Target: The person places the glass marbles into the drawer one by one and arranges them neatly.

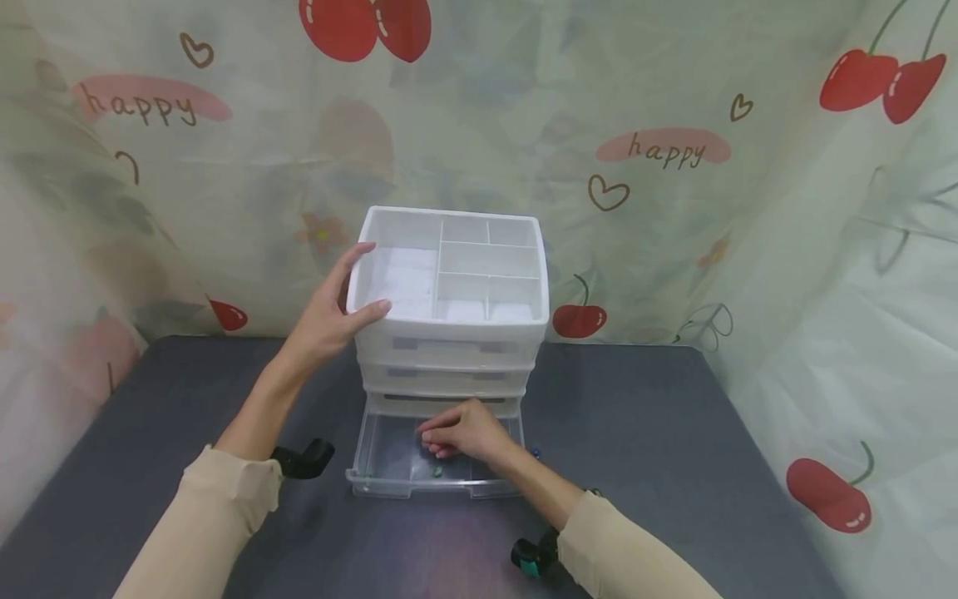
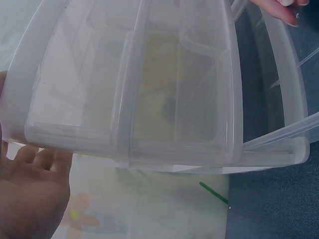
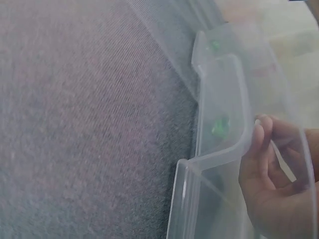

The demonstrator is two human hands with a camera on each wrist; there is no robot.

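- Right hand (image 1: 466, 431) is reaching into the clear drawer (image 1: 412, 485); fingers are bunching, thumb and fingertips meeting. Whether they are pinching anything: cannot tell.
- Left hand (image 1: 333, 312) is gripping the upper left side of the white drawer unit (image 1: 447, 329), thumb resting at the front left corner of its rim, other fingers wrapping the side.
- Small green piece (image 1: 437, 472) is lying in the clear drawer, near its front wall, just below the right fingertips.
- Second green piece (image 3: 215, 45) is showing further left along the same front wall, smaller and blurry.
- Small blue piece (image 1: 535, 453) is sitting beside the right forearm, by the drawer's right edge; inside or outside, cannot tell.
- Clear drawer is jutting out from the bottom of the unit, toward the person.
- Two pushed-in drawers (image 1: 449, 381) are stacking above it; a divided top tray (image 1: 490, 258) is crowning the unit.
- Unit is standing on the dark bench (image 1: 614, 433), near the back edge.
- Black devices are riding on both wrists, below beige sleeves (image 1: 213, 516).
- Cherry-print cloth (image 1: 486, 108) is hanging behind and at the sides; thin cable (image 1: 707, 324) is looping at the bench's back right corner.
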